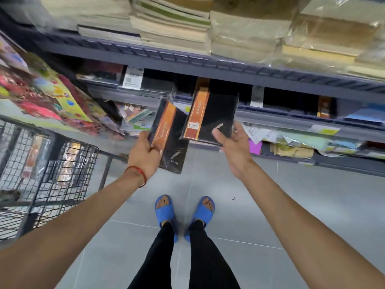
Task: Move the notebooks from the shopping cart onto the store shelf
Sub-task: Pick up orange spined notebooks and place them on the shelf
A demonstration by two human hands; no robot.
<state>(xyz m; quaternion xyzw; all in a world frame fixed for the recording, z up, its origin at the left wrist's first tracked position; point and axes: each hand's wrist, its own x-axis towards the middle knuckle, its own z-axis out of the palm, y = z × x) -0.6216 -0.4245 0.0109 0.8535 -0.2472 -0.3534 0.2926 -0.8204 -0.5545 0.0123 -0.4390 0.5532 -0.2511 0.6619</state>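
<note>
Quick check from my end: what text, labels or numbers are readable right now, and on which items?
None can be read.
Notebook in the left hand, orange band: lettering blurred.
Notebook at the right hand, orange band: lettering blurred; small sticker too small.
White tag on the shelf: print and code illegible.
Shelf stock and cart contents: nothing legible.
</note>
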